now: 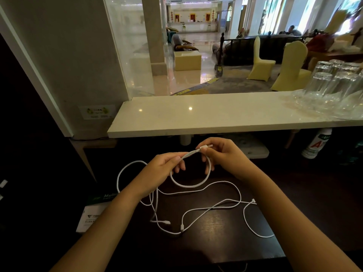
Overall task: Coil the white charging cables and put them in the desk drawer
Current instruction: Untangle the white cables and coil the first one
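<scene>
Both hands hold one white charging cable [188,185] above the dark desk [222,244]. My right hand [222,154] pinches its plug end between thumb and fingers. A short way down the cord, my left hand [163,167] grips it. Between the hands the cord hangs in one small loop. The remainder trails left in a wide arc and down onto the desk. More white cable [214,208] lies loose and tangled on the desk under my hands, with several plug ends showing. No drawer is visible.
A white marble counter [196,114] runs across just beyond my hands, with several upturned glasses [334,85] at its right end. A white and green box [92,211] lies at the desk's left edge. A white bottle [318,142] stands under the counter at right.
</scene>
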Available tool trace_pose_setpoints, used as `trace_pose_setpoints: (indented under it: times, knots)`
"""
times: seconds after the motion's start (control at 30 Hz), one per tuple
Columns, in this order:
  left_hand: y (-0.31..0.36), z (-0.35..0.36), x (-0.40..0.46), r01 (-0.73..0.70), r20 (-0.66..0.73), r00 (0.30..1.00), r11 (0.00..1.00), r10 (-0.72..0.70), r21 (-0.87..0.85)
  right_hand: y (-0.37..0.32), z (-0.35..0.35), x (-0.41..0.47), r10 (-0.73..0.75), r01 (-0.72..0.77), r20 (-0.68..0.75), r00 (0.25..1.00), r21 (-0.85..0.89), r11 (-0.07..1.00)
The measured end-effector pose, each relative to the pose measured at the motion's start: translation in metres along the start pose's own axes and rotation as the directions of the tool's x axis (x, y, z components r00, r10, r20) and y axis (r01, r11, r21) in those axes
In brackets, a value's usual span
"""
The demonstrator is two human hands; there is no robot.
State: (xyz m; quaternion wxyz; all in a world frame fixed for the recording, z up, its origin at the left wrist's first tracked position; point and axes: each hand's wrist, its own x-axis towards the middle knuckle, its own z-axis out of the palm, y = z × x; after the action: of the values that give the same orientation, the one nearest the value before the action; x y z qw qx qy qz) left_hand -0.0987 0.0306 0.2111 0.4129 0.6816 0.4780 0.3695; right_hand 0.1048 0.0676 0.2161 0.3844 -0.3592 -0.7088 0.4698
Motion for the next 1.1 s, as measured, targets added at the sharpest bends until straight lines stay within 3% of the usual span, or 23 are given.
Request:
trace_pose_setpoints:
  times: [0.1,0.17,0.27,0.37,0.47,0.53,0.6,0.67,0.73,0.8,0.9,0.97,1.1]
  knots:
    - [-0.002,0.004,0.004,0.051,-0.137,0.989,0.998,-0.054,-0.022,0.004,0.004,0.001,0.003,-0.001,-0.023,1.000,0.062,0.998]
    - [-0.002,0.007,0.006,0.106,-0.182,0.974,0.983,-0.133,-0.152,0.004,0.005,0.004,-0.008,0.012,-0.046,0.999,0.088,0.996]
    - [-0.005,0.004,0.005,0.183,-0.057,0.972,0.883,-0.229,-0.432,0.004,0.006,0.009,-0.032,0.036,-0.062,0.998,0.076,0.996]
    - [-0.005,0.003,0.000,0.278,0.124,0.959,0.752,-0.256,-0.598,0.008,0.006,0.014,-0.040,0.052,-0.142,0.989,0.083,0.995]
    - [-0.002,0.009,0.002,0.237,0.088,0.964,0.667,-0.250,-0.706,0.013,0.016,0.013,0.109,-0.029,-0.223,0.969,0.333,0.943]
    - [-0.001,0.011,0.007,0.143,0.000,0.972,0.589,-0.236,-0.795,0.018,0.032,0.009,0.274,-0.170,-0.130,0.953,0.519,0.838]
    - [0.000,0.008,0.013,0.035,-0.090,0.974,0.529,-0.210,-0.848,0.023,0.054,-0.002,0.332,-0.331,0.096,0.938,0.522,0.786]
    - [-0.002,0.002,0.019,-0.036,-0.163,0.966,0.524,-0.199,-0.851,0.023,0.069,-0.014,0.314,-0.405,0.277,0.908,0.386,0.829]
    - [-0.006,-0.008,0.024,-0.081,-0.220,0.953,0.528,-0.207,-0.846,0.026,0.070,-0.020,0.268,-0.328,0.329,0.906,0.141,0.934]
    - [-0.014,-0.020,0.025,-0.120,-0.268,0.938,0.516,-0.221,-0.848,0.039,0.062,-0.020,0.228,-0.243,0.266,0.937,0.026,0.970]
    - [-0.028,-0.039,0.022,-0.145,-0.315,0.909,0.502,-0.273,-0.853,0.061,0.037,-0.017,0.245,-0.244,-0.045,0.969,0.021,0.970]
    - [-0.038,-0.049,0.018,-0.153,-0.345,0.879,0.490,-0.330,-0.858,0.077,0.011,-0.018,0.314,-0.293,-0.227,0.922,0.119,0.949]
    - [-0.058,-0.073,0.008,-0.204,-0.424,0.786,0.459,-0.450,-0.865,0.097,-0.037,-0.023,0.469,-0.369,-0.432,0.771,0.298,0.881]
